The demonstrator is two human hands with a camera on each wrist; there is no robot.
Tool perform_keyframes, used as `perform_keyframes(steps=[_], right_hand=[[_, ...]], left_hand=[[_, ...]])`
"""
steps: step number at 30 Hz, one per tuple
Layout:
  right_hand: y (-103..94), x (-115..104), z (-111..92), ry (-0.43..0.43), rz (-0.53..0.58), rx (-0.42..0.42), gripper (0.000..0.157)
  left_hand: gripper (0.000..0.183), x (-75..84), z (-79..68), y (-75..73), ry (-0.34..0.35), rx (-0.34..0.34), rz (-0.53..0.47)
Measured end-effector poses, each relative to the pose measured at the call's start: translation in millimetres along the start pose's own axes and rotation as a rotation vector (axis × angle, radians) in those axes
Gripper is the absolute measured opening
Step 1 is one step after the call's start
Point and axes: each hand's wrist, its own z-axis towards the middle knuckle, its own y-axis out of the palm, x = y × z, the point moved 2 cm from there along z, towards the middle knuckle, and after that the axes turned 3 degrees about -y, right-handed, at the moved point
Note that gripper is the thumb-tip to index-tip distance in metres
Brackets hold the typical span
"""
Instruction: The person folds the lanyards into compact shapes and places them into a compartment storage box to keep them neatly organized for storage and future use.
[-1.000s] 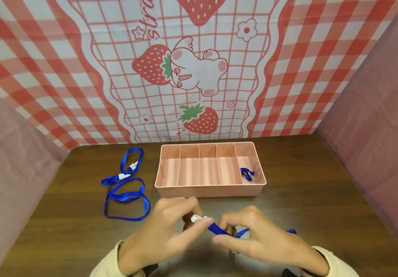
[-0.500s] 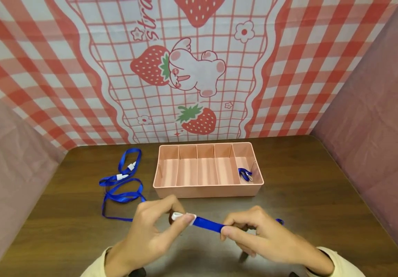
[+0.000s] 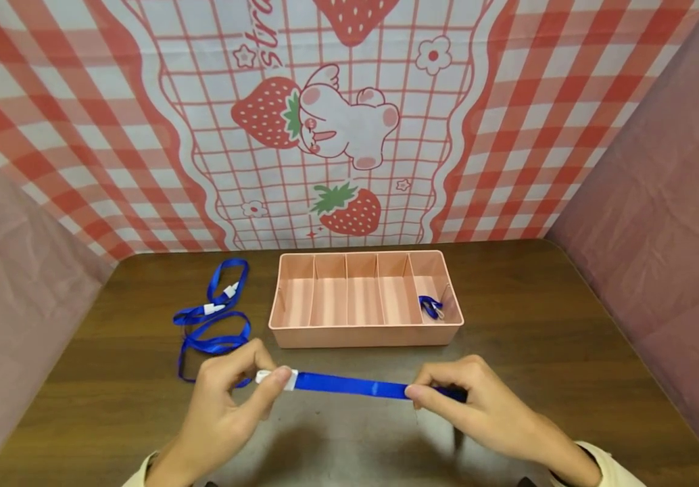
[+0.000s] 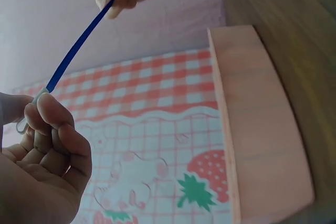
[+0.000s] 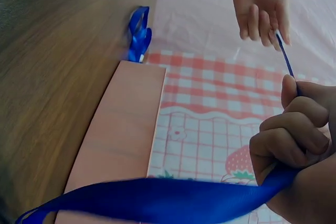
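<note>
A blue lanyard (image 3: 352,385) is stretched nearly level between both hands, in front of the pink box. My left hand (image 3: 224,399) pinches its white clip end (image 3: 291,380) between thumb and forefinger. About a hand's length to the right, my right hand (image 3: 477,402) pinches the strap, its other fingers curled. In the right wrist view, a loose length of the blue strap (image 5: 173,200) trails from below the right palm. The left wrist view shows the taut strap (image 4: 79,45) rising from the left fingertips to the right hand.
The pink divided box (image 3: 366,336) stands behind the hands; its far right compartment holds a small folded blue lanyard (image 3: 428,306). More blue lanyards (image 3: 218,346) with white clips lie loosely looped on the wooden table (image 3: 538,325) at left. A checkered strawberry cloth (image 3: 349,169) hangs behind.
Both hands have moved apart, the left one leftward and the right one rightward. The strap between them has gone from short and slack to long and taut.
</note>
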Motion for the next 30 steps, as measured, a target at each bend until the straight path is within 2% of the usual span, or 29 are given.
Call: perform_keyframes(steps=[5,12,17,24,30], right_hand=[[-3.8,1,-4,0.055,-0.077,0.013,0.031],[-14.7,4,-9,0.104,-0.069,0.002,0.029],[-31.3,4,-18,0.14,-0.107,0.032,0.031],[-56.0,-5,-29,0.127,-0.157,0.06,0.036],[-66.9,-3,-43,0.203,-0.181,0.053,0.035]], left_hand=[[0.034,-5.6,-11.5,-11.3,-0.063,0.015,-0.069],[0.033,-8.9,-18.6,-25.2,-0.099,0.039,-0.127],[0.032,-11.1,-21.7,-35.3,-0.137,0.057,-0.175],[0.03,-14.5,-29.2,-50.5,-0.177,0.074,-0.216],[0.029,-16.8,-38.5,-64.1,-0.21,0.087,-0.218]])
